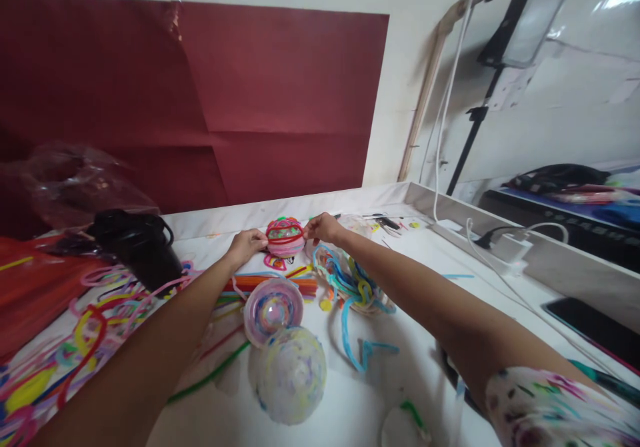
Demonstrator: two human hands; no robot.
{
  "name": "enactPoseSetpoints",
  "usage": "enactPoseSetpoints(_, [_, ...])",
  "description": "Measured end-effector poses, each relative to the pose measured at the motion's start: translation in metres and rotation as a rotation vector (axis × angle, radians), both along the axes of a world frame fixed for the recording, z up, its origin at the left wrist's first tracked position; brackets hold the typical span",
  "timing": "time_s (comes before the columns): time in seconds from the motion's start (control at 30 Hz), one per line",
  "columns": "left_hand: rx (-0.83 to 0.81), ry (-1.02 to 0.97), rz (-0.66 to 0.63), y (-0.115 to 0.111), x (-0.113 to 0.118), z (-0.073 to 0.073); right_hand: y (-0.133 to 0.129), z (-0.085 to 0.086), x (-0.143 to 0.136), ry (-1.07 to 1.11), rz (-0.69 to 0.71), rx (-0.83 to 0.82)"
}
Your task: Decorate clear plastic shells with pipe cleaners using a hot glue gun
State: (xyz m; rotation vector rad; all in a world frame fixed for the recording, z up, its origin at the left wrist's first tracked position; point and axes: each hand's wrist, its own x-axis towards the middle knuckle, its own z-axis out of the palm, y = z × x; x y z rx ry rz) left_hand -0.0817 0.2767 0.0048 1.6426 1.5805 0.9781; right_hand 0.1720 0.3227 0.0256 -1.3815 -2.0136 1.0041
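Observation:
At the far side of the white table sits a small round pink and red craft piece point(285, 247), with pipe cleaners wound about it. My left hand point(246, 246) pinches its left edge between thumb and fingers. On the opposite edge, the fingers of my right hand point(323, 227) are closed at the rim. Nearer to me are a pink-rimmed bowl point(251, 324) with swirled colours inside and a pale speckled dome point(291, 377) touching it. A bundle of orange-red pipe cleaners point(280, 284) lies between the craft piece and the bowl.
Blue pipe cleaners point(345, 277) tangle under my right forearm. Many coloured ones point(100, 314) are heaped at left, beside a black object point(137, 250). A phone point(595, 330), white cables and a plug adapter point(511, 247) are at right. A raised edge point(280, 212) borders the table's back.

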Motion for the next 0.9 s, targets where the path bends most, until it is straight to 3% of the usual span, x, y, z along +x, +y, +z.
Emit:
enactPoseSetpoints(0.4, [-0.090, -0.189, -0.025, -0.001, 0.002, -0.007, -0.005, 0.006, 0.003, 0.019, -0.012, 0.142])
enactPoseSetpoints(0.9, [-0.009, -0.353, -0.072, -0.015, 0.006, 0.003, -0.012, 0.009, 0.002, -0.065, 0.061, 0.153])
